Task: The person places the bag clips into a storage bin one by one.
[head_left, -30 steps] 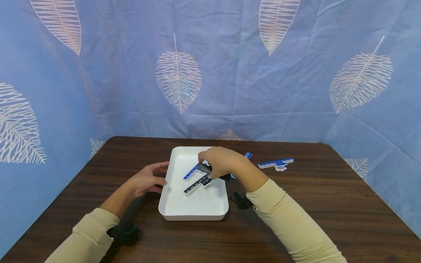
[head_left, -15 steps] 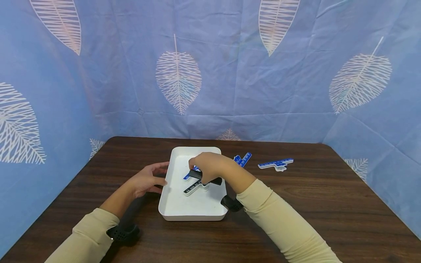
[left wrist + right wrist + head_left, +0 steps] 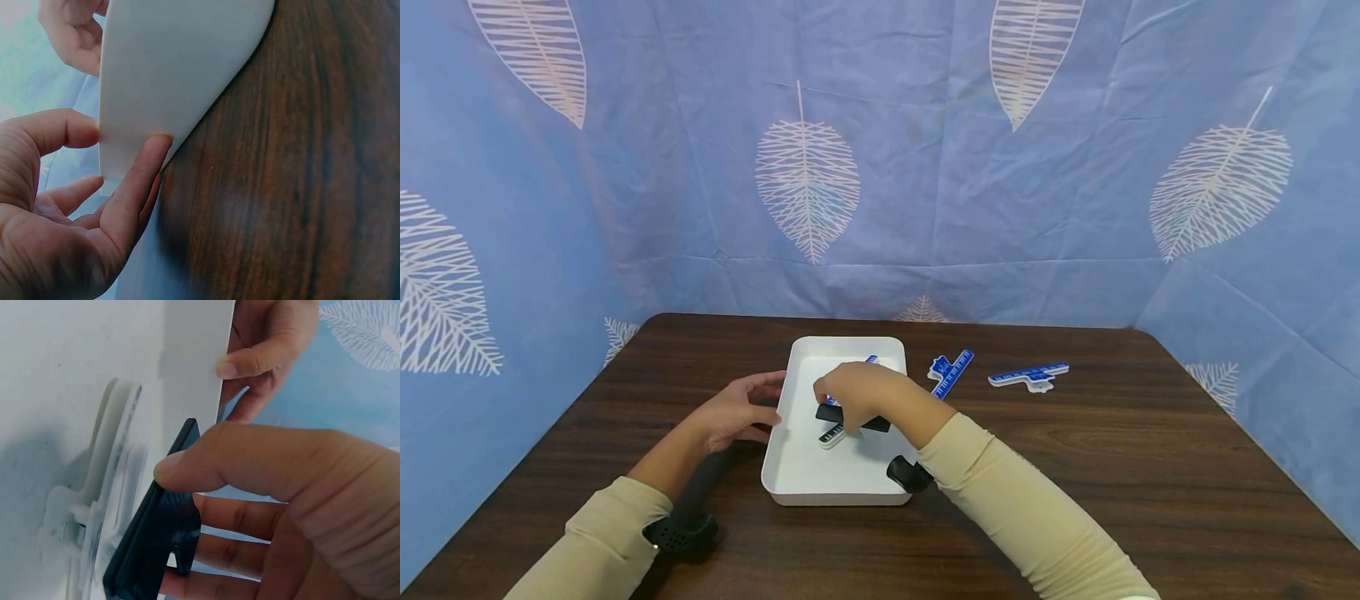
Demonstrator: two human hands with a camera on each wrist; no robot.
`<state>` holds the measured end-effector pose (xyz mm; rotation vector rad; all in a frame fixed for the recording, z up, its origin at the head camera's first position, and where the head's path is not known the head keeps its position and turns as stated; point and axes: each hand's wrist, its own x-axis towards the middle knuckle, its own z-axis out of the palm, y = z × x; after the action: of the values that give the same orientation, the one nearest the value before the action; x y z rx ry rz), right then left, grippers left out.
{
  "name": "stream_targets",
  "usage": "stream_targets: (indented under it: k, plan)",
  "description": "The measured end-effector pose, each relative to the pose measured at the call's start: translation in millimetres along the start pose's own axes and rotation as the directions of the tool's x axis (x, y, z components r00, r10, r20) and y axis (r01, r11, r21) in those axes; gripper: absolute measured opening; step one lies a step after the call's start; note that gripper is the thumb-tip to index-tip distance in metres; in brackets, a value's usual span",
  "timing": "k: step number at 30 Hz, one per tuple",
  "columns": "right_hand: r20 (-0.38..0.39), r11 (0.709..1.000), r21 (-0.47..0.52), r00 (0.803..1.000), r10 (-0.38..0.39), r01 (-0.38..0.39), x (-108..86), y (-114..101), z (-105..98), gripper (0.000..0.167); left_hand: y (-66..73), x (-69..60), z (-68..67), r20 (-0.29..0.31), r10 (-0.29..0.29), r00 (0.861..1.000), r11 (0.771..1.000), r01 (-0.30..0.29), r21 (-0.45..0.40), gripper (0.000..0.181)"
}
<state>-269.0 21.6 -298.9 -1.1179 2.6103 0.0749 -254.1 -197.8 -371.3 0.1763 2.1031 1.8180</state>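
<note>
From my end I'm watching a long, flat black plastic clip hanging over the middle of a shallow white rectangular tray. The right hand is pinching it: the thumb is pressing one edge while the other fingers are bracing the opposite side, leaving only the clip between them. Its long axis is running left to right, the left end slightly farther away. I'm judging one relation as decisive: it is crossing above a white clip with a black piano-key strip, slanting from near left to far right; whether they're touching I cannot tell. Beyond, a white clip with a blue piano-key strip is mostly hiding behind the hand.

The left hand is farther from the held clip, its loosely spread fingertips touching the tray's left wall. Right of the tray, two blue-and-white piano-key clips are lying on the dark wood-grain desk. The left one is showing script on its tab, too small for me to read.
</note>
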Motion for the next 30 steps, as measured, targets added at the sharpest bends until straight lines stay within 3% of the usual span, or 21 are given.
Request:
stream_targets:
  k: [7, 17, 30]
  plan:
    - [0.029, 0.999, -0.032, 0.999, -0.024, 0.025, 9.1, -5, 5, 0.045, -0.9, 1.1, -0.5, -0.009, -0.016, 1.000, 1.000, 0.016, 0.006, 0.081]
    - [0.086, 0.998, -0.060, 0.996, 0.029, -0.024, 19.7, -12, 13, 0.040, -0.7, 0.6, -0.9, 0.002, -0.006, 1.000, 1.000, 0.006, -0.003, 0.083]
    - [0.067, 1.000, -0.019, 0.998, -0.020, 0.021, 20.6, -18, 15, 0.042, -1.0, 0.7, -2.1, 0.022, -0.002, 1.000, 1.000, 0.002, -0.002, 0.083]
